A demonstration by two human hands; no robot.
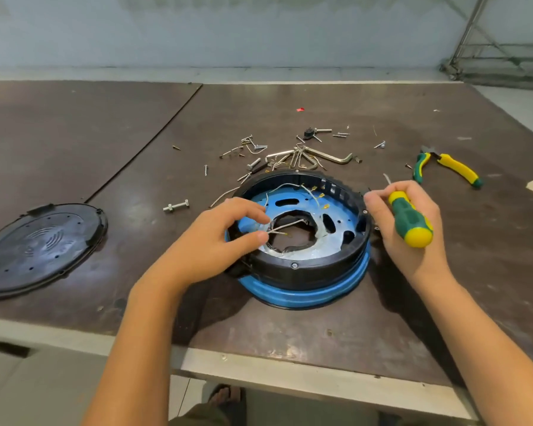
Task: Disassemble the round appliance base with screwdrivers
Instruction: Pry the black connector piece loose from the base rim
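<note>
One black cover (40,245) is seen at nine o'clock on the table (320,327). At centre, a wire (285,226) inside the round base (302,272) is pinched by the left hand (216,241). At three o'clock, a screwdriver (411,219) is gripped by the right hand (413,232); pliers (453,167) lie at two o'clock.

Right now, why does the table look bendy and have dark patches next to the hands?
In the head view, the wide-angle lens curves the table edges. The dark patches are soft shadows from the left hand, the right hand holding the screwdriver, and the round base. The black cover shows pale glare, and the far wall looks hazy.
</note>
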